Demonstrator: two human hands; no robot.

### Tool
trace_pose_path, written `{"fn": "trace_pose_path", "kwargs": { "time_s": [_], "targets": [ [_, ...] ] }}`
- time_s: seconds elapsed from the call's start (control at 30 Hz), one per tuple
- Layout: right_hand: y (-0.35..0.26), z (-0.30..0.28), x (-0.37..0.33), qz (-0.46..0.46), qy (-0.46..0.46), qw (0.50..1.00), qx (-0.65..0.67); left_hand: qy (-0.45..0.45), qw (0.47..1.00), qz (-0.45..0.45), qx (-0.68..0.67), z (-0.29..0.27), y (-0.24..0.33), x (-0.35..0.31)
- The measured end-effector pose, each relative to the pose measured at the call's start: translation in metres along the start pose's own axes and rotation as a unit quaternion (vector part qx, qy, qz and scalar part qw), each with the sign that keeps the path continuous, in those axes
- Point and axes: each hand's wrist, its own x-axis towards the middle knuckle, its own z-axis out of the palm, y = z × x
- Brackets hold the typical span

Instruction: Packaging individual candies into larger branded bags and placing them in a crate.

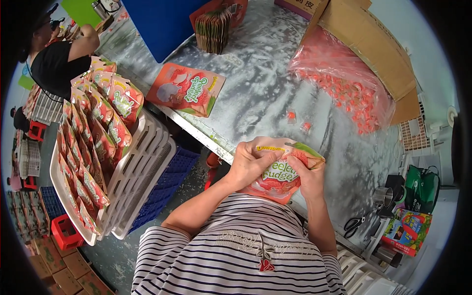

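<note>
Just in front of my body, at the table's near edge, I hold a pink and red candy pouch (275,183) with green printing. My left hand (249,164) grips its left side, the thumb lying across the front near the top. My right hand (309,176) has the right side, its thumb also pressed on the front. Both hands are closed on the pouch, and the fingers behind it are hidden. Past the pouch, two small red wrapped candies (299,121) lie on the table. A flat pouch (187,89) of the same kind lies farther left.
On the left, stacked white crates (142,162) carry a top one packed with upright pouches (93,132). A cardboard box (368,44) spills a clear bag of red candies (344,93) at the far right. Scissors (354,226) lie near the right edge. Another person (64,59) works at far left.
</note>
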Motion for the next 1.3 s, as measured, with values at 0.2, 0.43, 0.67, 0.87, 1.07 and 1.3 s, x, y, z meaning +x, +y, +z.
{"fn": "trace_pose_path", "kwargs": {
  "time_s": [0.2,0.43,0.67,0.87,1.07,1.3],
  "targets": [
    [-0.002,0.002,0.004,0.0,0.0,0.998,0.059,-0.017,0.997,0.062,-0.033,-0.003,-0.021,0.009],
    [-0.001,-0.004,0.01,0.009,0.004,0.997,0.073,0.022,0.998,0.056,-0.02,-0.008,-0.024,0.008],
    [0.004,-0.008,0.012,-0.013,0.005,0.997,0.082,0.037,0.993,0.106,0.037,0.0,-0.016,0.012],
    [0.012,-0.019,0.017,0.018,0.014,0.994,0.109,0.002,0.997,0.067,0.036,0.0,-0.023,0.022],
    [0.002,-0.042,0.015,0.015,-0.101,0.989,-0.107,0.014,0.999,0.029,-0.033,-0.004,-0.037,0.024],
    [-0.002,-0.036,0.015,-0.001,-0.127,0.985,-0.12,-0.03,0.998,0.033,-0.035,-0.014,-0.035,0.022]
  ]
}}
